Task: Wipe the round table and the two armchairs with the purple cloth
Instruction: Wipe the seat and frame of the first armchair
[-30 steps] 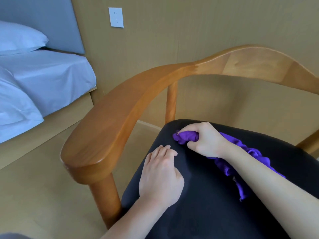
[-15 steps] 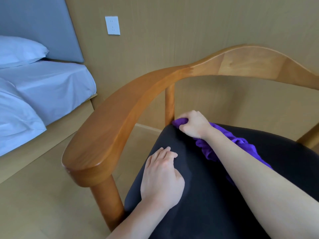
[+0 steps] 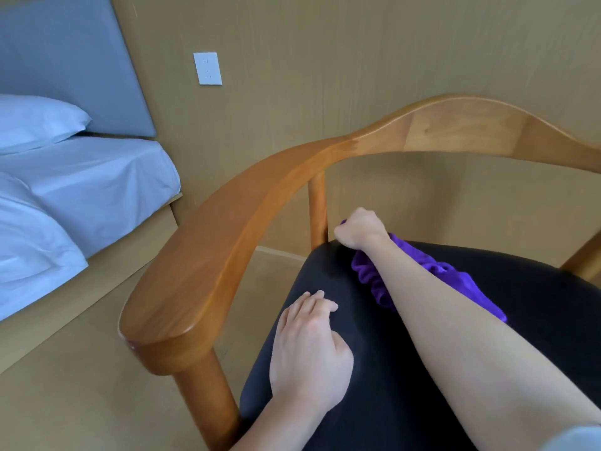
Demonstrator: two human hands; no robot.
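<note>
One purple cloth (image 3: 374,281) is in play, bunched and trailing across the black seat cushion (image 3: 536,314) of the armchair (image 3: 227,255), most of it hidden under your forearm. Your right hand (image 3: 359,232) has its fingers curled tight round the cloth's leading end, fist pressed at the far edge of the seat right beside the thin wooden spindle (image 3: 318,209). Your left hand (image 3: 309,349) lies flat on the near part of the cushion, fingers straight and close together, holding nothing, looks like it's bracing. Judged step: wiping the seat out to its back edge; wooden armrest and backrest probably still to do, round table and second chair not in view. Risks: cloth is wadded so only a small patch touches fabric, you could miss strips of the seat; the loose tail under your arm could drag or slip off the edge; push further and your knuckles hit the spindle, or the cloth snags round it. Leaning hard on the left hand could shift the chair on the smooth floor (image 3: 81,385). Further out: a bed (image 3: 97,190) with white sheets and pillow at left, a wall outlet (image 3: 207,68) on the tan wall.
</note>
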